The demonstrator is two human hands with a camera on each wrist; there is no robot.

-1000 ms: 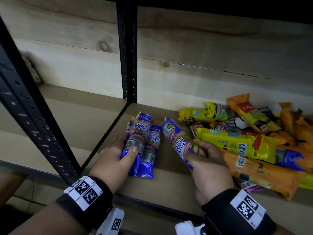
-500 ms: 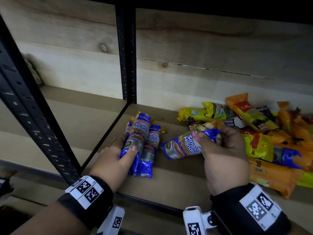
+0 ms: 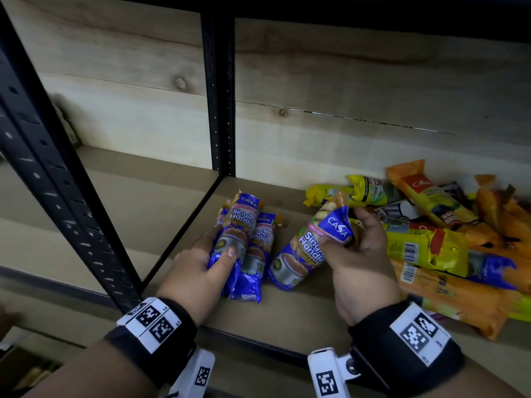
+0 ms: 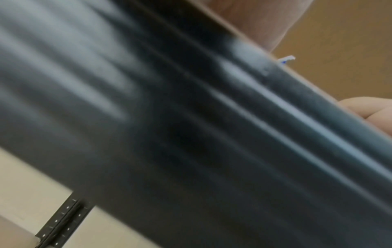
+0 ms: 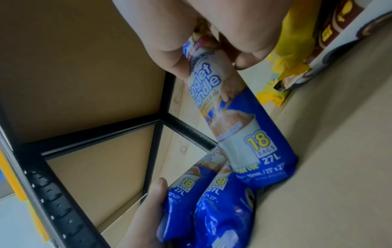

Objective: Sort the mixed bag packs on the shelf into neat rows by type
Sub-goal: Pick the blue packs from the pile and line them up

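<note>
Presently, on the wooden shelf (image 3: 287, 320), the left hand (image 3: 201, 265) wraps around a stack of blue packs (image 3: 244, 242) lying side by side near the shelf's left edge, beside the black upright post (image 3: 219, 90). Thumb lies across the front of the topmost pack; fingers curl under the left side. Labels read "Singlet Handle"; pack tops point toward the back wall.

Right hand (image 3: 356, 254) pinches the upper end of another blue pack (image 3: 301, 254), same type. Thumb and fingers are clamped on the crumpled top. This pack is tilted, its lower end touching the shelf just right of the stack, upper end lifted and leaning right. Right wrist view shows the held pack's (image 5: 244, 130) bottom end resting on the board next to the stacked packs (image 5: 212, 201), "18 bags 27L" printed on each.

To the right lies a mixed heap (image 3: 448, 239): yellow, orange and blue packs overlapping, unsorted, against the back wall and out to the shelf front.

Left wrist view is mostly blurred dark metal; nothing useful there.
</note>
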